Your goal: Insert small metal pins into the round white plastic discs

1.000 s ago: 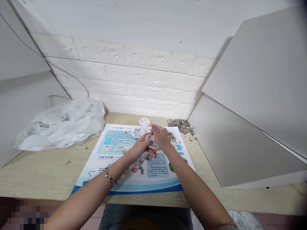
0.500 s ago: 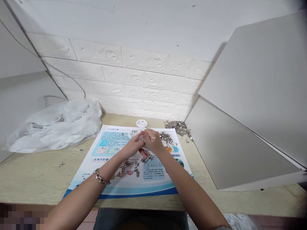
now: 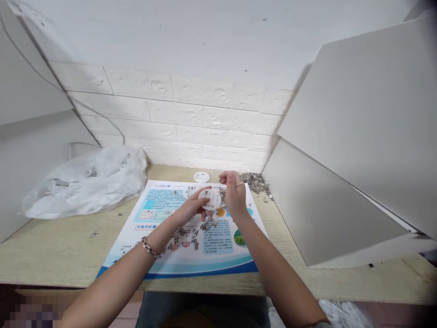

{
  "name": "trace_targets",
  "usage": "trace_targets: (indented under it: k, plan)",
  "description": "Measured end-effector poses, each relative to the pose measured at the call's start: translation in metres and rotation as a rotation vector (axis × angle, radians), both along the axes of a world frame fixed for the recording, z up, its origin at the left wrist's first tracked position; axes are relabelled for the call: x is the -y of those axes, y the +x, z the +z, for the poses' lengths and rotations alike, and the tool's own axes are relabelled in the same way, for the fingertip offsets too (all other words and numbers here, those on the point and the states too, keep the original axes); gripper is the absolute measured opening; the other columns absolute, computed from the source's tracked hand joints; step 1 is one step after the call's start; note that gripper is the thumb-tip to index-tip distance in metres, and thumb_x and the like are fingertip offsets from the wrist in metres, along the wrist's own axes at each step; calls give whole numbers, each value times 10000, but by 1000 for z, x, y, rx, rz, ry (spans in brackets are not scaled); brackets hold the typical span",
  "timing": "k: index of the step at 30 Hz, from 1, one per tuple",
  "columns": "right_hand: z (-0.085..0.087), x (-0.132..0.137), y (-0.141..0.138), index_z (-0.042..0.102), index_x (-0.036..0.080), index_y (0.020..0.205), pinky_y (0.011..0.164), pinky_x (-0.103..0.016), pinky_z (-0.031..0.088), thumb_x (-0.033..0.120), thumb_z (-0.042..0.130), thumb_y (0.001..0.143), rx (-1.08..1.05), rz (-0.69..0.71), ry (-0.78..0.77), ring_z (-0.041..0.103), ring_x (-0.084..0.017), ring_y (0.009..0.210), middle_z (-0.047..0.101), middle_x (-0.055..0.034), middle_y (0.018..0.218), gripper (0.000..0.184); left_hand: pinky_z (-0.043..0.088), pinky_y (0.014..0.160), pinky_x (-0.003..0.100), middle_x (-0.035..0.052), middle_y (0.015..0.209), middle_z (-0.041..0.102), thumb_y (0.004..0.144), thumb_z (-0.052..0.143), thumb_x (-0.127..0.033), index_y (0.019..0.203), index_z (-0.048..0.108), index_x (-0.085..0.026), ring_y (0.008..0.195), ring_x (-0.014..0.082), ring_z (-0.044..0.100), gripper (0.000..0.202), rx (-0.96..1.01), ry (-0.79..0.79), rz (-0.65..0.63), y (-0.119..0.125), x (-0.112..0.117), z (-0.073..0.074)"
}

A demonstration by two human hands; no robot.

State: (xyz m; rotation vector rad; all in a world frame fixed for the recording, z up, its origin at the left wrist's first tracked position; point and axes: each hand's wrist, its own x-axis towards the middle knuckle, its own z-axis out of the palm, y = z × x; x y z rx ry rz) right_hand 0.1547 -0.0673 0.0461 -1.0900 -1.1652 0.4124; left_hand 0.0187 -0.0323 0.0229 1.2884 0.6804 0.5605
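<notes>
My left hand [image 3: 193, 206] grips a round white plastic disc [image 3: 213, 201] over the printed sheet [image 3: 218, 264], the thumb on its face. To the right of the disc, my right hand [image 3: 235, 192] is raised with its fingers curled in. Whatever its fingertips pinch, if anything, is too small to make out. Small metal pieces [image 3: 209, 223] lie scattered on the sheet below the hands. Another white part [image 3: 190, 191], partly covered by my left hand, rests on the sheet behind it.
A second white disc [image 3: 201, 177] lies near the wall. Right of it is a heap of small metal pieces [image 3: 256, 183]. A clear plastic bag of white parts [image 3: 88, 182] sits on the left of the table [image 3: 61, 255]. Grey panels [image 3: 341, 200] stand on the right.
My right hand has lifted off the disc and moved right and up, exposing the disc's face. My left hand still holds the disc. The view has shifted slightly.
</notes>
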Motion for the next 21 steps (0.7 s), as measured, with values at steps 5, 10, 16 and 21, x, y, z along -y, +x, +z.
trace_targets:
  k: [5, 10, 16, 21]
  plan:
    - [-23, 0, 19, 423, 211, 1125, 389, -216, 264, 440, 405, 816, -1, 69, -426, 330, -90, 402, 346, 58, 511, 385, 379, 398, 207, 20, 566, 612, 778, 494, -267, 1337, 161, -126, 410, 111, 512, 666, 24, 6, -41, -1, -1, -1]
    - [-34, -4, 13, 405, 215, 1106, 356, -187, 241, 338, 511, 728, -158, 297, -543, 315, -67, 370, 352, 83, 501, 412, 366, 405, 195, 32, 599, 603, 799, 468, -287, 1130, 437, -102, 379, 71, 463, 380, 11, -8, -124, -5, -5, -3]
    - [-36, -4, 11, 416, 221, 1077, 336, -175, 201, 256, 518, 688, -262, 268, -555, 251, -48, 341, 313, 102, 478, 404, 360, 936, 422, 104, 1199, 534, 795, 499, -390, 1219, 459, -209, 1088, 245, 493, 462, -231, 731, 122, -13, -8, -2]
    - [-36, -2, 11, 393, 225, 1097, 331, -180, 162, 323, 513, 720, -361, 354, -575, 192, -45, 324, 275, 110, 456, 407, 300, 990, 457, 89, 1269, 483, 729, 569, -260, 1195, 503, -218, 1165, 250, 432, 473, -291, 1130, -33, -14, -12, -12]
